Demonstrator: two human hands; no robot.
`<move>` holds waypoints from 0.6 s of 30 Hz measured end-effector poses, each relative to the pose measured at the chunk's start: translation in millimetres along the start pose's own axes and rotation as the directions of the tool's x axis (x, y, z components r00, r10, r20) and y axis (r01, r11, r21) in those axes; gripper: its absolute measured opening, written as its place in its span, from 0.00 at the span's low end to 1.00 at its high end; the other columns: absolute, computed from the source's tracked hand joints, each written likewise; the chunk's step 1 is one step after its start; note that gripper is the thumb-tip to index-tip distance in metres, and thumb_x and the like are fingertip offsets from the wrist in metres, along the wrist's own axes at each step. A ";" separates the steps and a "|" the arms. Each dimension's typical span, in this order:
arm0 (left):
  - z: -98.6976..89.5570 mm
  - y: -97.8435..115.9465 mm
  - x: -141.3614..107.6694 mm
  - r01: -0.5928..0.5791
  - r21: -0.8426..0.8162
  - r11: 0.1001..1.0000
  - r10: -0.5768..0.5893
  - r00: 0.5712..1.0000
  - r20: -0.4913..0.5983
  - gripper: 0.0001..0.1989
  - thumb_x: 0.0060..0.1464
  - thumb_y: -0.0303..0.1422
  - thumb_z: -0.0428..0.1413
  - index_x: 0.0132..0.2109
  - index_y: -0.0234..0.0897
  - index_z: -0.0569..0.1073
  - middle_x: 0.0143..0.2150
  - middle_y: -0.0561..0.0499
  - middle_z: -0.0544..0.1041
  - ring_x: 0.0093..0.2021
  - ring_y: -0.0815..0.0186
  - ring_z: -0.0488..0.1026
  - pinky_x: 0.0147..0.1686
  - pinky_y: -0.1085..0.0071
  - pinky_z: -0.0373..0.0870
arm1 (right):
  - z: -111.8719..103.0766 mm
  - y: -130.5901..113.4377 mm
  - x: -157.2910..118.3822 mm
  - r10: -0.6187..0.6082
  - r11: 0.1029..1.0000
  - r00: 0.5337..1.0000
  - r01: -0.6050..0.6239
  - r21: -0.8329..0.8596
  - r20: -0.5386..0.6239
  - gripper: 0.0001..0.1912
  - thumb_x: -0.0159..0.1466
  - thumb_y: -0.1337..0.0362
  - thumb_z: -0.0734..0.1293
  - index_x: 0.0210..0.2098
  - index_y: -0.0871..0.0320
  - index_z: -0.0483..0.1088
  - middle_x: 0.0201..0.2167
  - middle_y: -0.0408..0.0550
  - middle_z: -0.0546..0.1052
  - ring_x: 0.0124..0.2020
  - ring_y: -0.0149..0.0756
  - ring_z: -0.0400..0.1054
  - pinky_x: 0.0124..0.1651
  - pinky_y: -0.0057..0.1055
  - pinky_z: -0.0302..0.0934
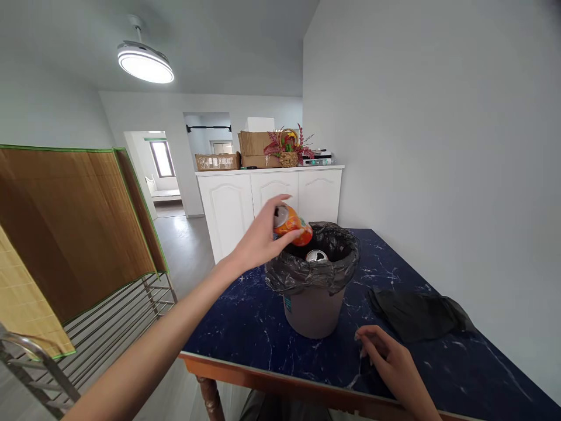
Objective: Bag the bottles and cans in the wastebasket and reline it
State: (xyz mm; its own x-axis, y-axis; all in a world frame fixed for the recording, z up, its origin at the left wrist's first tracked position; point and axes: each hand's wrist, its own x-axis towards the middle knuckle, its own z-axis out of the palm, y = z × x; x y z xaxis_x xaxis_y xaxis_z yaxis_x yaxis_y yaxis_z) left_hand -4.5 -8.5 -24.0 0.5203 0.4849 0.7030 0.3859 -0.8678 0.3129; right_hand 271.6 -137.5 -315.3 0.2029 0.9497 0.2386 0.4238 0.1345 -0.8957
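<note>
My left hand [267,234] is closed around an orange drinks can [291,222], dented and tilted with its opened top toward me. It holds the can over the left part of the mouth of a grey bin [313,313]. A black plastic bag [298,272] lines the bin and folds over its rim. Inside the bin, the top of another can [316,256] shows; anything deeper is hidden. My right hand [390,359] rests by the table's near edge, right of the bin, its fingers loosely curled and apart, with nothing visible in them.
The bin stands on a dark blue marbled table [254,333]. A folded black plastic bag [416,314] lies to the right, near the wall. Behind is a white cabinet [230,202] with cardboard boxes and a flower basket [289,158]. At left stands a metal rack [127,321].
</note>
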 end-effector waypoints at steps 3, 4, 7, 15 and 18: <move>16.6 -11.8 10.0 0.008 -0.035 0.999 -0.001 0.980 0.200 0.35 0.62 0.43 0.65 0.71 0.46 0.63 0.70 0.38 0.69 0.63 0.46 0.73 0.62 0.52 0.71 | -0.7 -0.1 0.5 0.009 1.000 1.000 -0.009 0.013 0.015 0.29 0.69 0.33 0.59 0.43 0.51 0.74 0.26 0.48 0.78 0.23 0.40 0.71 0.27 0.33 0.63; 19.7 -15.1 11.2 0.025 -0.052 0.998 -0.012 0.971 0.239 0.36 0.61 0.44 0.66 0.72 0.47 0.63 0.71 0.38 0.69 0.64 0.45 0.73 0.61 0.52 0.71 | -0.9 -0.1 0.6 0.016 1.000 1.000 -0.016 0.018 0.020 0.29 0.69 0.32 0.60 0.43 0.51 0.74 0.26 0.48 0.79 0.23 0.40 0.71 0.27 0.33 0.63; 21.3 -21.7 9.2 0.092 -0.084 0.992 -0.069 0.968 0.242 0.34 0.65 0.48 0.62 0.72 0.46 0.63 0.72 0.39 0.68 0.70 0.46 0.68 0.65 0.53 0.68 | -1.3 -0.5 0.7 0.027 0.999 0.999 -0.028 0.026 0.023 0.29 0.69 0.33 0.60 0.43 0.50 0.74 0.26 0.48 0.79 0.22 0.39 0.71 0.26 0.33 0.63; 9.6 -46.8 -9.5 0.301 -0.124 0.946 -0.292 0.953 0.080 0.26 0.69 0.50 0.54 0.64 0.40 0.70 0.66 0.38 0.75 0.67 0.49 0.70 0.67 0.54 0.64 | -0.7 -1.1 0.6 -0.011 1.000 1.000 0.011 0.010 -0.014 0.26 0.70 0.35 0.61 0.42 0.51 0.73 0.26 0.48 0.79 0.24 0.40 0.73 0.25 0.32 0.63; 10.5 -56.1 -18.9 0.516 -0.210 0.831 -0.507 0.856 0.100 0.27 0.65 0.53 0.58 0.60 0.39 0.72 0.61 0.39 0.77 0.63 0.49 0.72 0.62 0.57 0.66 | -0.9 -0.7 0.4 -0.007 1.000 1.000 0.007 -0.007 -0.004 0.26 0.70 0.35 0.61 0.43 0.51 0.74 0.27 0.48 0.79 0.25 0.41 0.73 0.26 0.32 0.64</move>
State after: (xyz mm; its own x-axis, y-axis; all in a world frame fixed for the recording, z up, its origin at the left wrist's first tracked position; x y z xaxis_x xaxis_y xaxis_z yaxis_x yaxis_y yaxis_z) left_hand -28.0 32.2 -61.5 0.3265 0.8657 0.3795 0.4292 -0.4934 0.7565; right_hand 272.2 -137.6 -314.2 0.2040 0.9476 0.2461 0.4312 0.1387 -0.8915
